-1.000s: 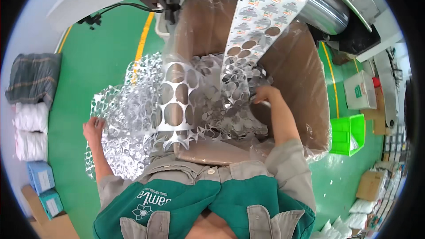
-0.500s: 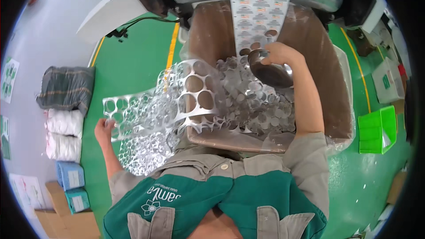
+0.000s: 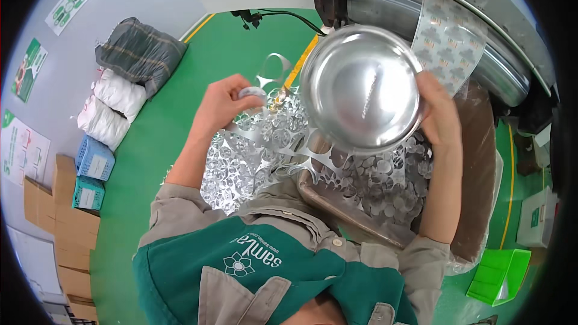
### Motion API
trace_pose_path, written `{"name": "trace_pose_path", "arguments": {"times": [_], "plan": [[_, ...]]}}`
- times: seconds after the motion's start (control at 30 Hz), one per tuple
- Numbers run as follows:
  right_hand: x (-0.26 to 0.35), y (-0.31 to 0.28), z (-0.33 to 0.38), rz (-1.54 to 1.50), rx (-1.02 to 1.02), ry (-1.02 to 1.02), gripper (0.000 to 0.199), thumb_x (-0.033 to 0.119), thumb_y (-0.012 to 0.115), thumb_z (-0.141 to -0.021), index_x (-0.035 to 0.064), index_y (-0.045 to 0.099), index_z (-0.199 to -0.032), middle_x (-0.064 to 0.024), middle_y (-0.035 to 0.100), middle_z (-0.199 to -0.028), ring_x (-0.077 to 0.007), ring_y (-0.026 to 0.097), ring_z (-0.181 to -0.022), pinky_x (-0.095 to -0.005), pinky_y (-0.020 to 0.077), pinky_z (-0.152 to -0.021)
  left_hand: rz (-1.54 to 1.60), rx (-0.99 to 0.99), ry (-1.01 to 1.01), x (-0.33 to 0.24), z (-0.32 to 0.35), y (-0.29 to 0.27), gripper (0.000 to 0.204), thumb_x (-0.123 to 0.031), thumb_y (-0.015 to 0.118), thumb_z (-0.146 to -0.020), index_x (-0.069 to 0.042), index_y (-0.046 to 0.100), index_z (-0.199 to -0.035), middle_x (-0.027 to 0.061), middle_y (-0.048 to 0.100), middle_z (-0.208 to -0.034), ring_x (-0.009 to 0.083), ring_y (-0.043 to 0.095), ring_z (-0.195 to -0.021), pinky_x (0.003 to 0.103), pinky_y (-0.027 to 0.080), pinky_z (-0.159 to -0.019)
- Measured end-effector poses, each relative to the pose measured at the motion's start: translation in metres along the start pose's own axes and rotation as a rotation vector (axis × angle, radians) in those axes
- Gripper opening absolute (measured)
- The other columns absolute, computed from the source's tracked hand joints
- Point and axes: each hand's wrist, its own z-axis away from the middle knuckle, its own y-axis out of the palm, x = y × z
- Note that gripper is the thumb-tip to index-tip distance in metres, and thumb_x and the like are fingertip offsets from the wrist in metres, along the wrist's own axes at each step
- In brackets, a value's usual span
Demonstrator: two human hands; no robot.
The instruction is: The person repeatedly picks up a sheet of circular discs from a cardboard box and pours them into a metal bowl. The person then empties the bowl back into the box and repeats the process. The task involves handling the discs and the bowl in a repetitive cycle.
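My right hand (image 3: 441, 108) grips the rim of a shiny steel bowl (image 3: 346, 87), raised and tilted in front of the bin. My left hand (image 3: 224, 103) is closed on the end of a punched foil strip (image 3: 313, 156), full of round holes; one loop of it stands up past my fingers. The strip runs beneath the bowl toward a lined brown bin (image 3: 343, 219), which holds many loose silvery discs (image 3: 385, 192). More punched foil waste (image 3: 229, 174) lies heaped at the bin's left. The bowl hides part of the strip and bin.
Printed film (image 3: 451, 36) hangs over a metal roller (image 3: 385, 0) at the machine above the bin. Along the left wall stand a dark bundle (image 3: 141, 54), white bundles (image 3: 120, 96), small baskets (image 3: 94, 156) and cardboard boxes (image 3: 75, 229). A green crate (image 3: 498, 277) stands at right.
The bowl has come up and left from beneath the hanging film, in my right hand. My left hand has moved in and up, bunching the foil strip. The view has turned left.
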Motion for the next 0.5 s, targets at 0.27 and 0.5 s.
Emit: {"name": "trace_pose_path", "arguments": {"times": [0.27, 0.5], "plan": [[-0.079, -0.019, -0.022, 0.132, 0.104, 0.453, 0.035, 0.029, 0.059, -0.086, -0.0048, 0.061, -0.095, -0.0077, 0.063, -0.087, -0.0128, 0.057, -0.076, -0.0250, 0.0455, -0.068, 0.654, 0.052, -0.053, 0.027, -0.012, -0.014, 0.011, -0.014, 0.064, -0.081, -0.003, 0.062, -0.084, 0.0022, 0.063, -0.078, 0.0064, 0.055, -0.071, 0.021, 0.041, -0.066], [-0.099, -0.035, -0.029, 0.057, 0.184, 0.480, 0.046, 0.033, 0.059, -0.086, -0.0070, 0.055, -0.107, -0.0101, 0.063, -0.095, -0.0144, 0.060, -0.081, -0.0261, 0.0487, -0.071, 0.321, -0.119, -0.066, 0.052, -0.013, -0.022, 0.023, -0.019, 0.070, -0.074, -0.003, 0.064, -0.090, 0.0033, 0.064, -0.077, 0.0077, 0.055, -0.070, 0.024, 0.043, -0.065]]}}
